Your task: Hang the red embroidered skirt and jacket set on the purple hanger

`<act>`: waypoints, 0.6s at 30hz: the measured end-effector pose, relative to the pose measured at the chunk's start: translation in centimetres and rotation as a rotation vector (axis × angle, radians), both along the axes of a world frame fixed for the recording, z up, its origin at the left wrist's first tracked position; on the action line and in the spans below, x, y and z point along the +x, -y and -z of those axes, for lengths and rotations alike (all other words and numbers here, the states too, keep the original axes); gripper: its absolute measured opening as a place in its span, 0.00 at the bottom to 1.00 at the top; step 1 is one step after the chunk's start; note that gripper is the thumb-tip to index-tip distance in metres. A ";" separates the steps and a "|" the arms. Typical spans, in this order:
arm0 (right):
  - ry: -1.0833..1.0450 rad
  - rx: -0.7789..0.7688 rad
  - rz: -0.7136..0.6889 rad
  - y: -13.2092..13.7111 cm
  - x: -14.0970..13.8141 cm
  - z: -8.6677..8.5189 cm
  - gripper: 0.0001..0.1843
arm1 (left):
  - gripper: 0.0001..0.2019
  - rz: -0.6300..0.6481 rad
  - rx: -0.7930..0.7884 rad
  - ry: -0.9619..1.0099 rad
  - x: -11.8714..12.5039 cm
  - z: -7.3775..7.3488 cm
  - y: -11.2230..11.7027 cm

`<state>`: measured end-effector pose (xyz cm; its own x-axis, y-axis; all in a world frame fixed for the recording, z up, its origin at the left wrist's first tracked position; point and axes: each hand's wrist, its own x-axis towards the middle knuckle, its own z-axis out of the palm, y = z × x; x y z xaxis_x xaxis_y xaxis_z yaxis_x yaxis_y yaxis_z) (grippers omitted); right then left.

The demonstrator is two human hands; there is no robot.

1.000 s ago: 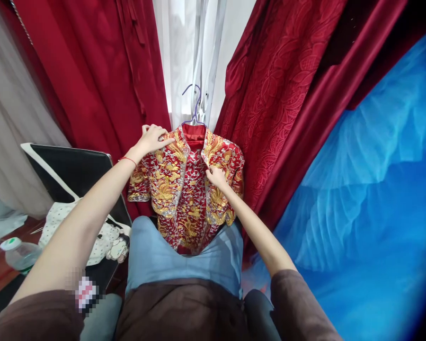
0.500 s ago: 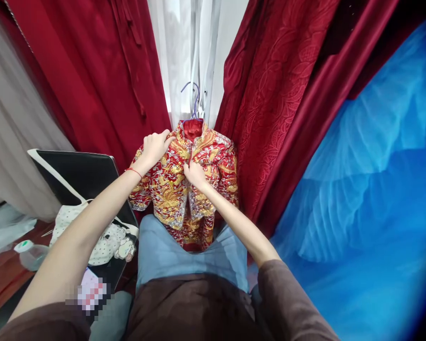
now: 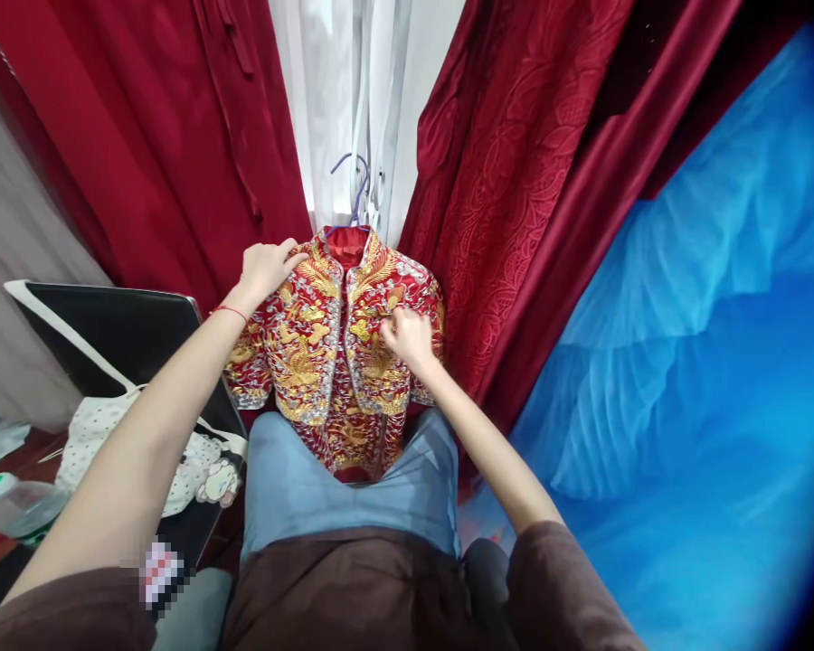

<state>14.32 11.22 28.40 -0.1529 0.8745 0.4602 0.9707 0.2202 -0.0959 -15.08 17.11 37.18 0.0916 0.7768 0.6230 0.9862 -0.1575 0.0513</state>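
Note:
A red embroidered jacket (image 3: 305,353) with gold and silver figures hangs upright on a purple hanger (image 3: 361,181) in front of me. Its front stands open down the middle, and a matching red and gold garment (image 3: 349,434) shows beneath. My left hand (image 3: 266,269) lies over the jacket's left shoulder, thumb in front and fingers closed over the top. Curled in front of the right front panel is my right hand (image 3: 411,339), apart from the front edge. No fabric shows between its fingers; whether the knuckles touch the panel I cannot tell.
Red curtains (image 3: 156,136) hang on both sides, with blue tulle (image 3: 651,380) at the right. On the left are a black chair (image 3: 108,330), a dotted white bag (image 3: 99,429) and a plastic bottle (image 3: 20,506). My knees (image 3: 353,506) are close below the jacket.
My right hand has let go of the front edge and moved right across the panel. The jacket front is wider apart. My left hand stays on the shoulder; the whole view has shifted slightly.

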 end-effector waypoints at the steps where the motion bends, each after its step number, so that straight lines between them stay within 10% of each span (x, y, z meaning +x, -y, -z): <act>1: 0.044 0.100 0.062 -0.1 1.6 -0.7 0.22 | 0.25 0.009 0.000 -0.009 -0.3 -0.1 -0.6; 8: 0.237 0.166 0.165 -1.8 7.3 -2.3 0.34 | 0.24 0.157 0.049 0.013 -1.3 0.1 -2.5; 18: 0.123 -0.049 0.234 -5.0 9.4 -2.9 0.21 | 0.24 0.148 0.054 0.022 -1.7 0.3 -1.7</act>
